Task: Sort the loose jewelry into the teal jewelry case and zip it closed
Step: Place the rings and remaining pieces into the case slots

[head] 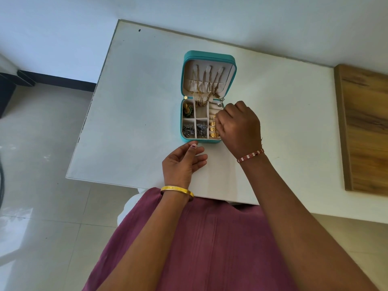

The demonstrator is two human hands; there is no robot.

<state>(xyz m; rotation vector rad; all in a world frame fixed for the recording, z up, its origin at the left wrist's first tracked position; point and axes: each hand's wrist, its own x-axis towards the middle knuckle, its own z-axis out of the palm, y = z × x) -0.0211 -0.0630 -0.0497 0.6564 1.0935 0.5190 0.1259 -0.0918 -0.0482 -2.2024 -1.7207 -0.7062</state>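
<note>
The teal jewelry case (183, 61) lies open on the white table, lid tipped back. Several gold chains (204, 89) hang from hooks in the lid. The tray holds a green and gold earring (187, 110) at upper left, silver earrings (194, 129) in the two lower compartments, and gold rings (213, 129) in the ring rolls on the right. My right hand (238, 124) hovers over the case's right side, fingers curled and pinching a gold ring at the ring rolls. Just in front of the case, my left hand (183, 162) rests open on the table.
The white table (136, 101) ends close to my body and at the left, above a tiled floor. A wooden board (365, 131) lies at the right. A white wall runs behind the table.
</note>
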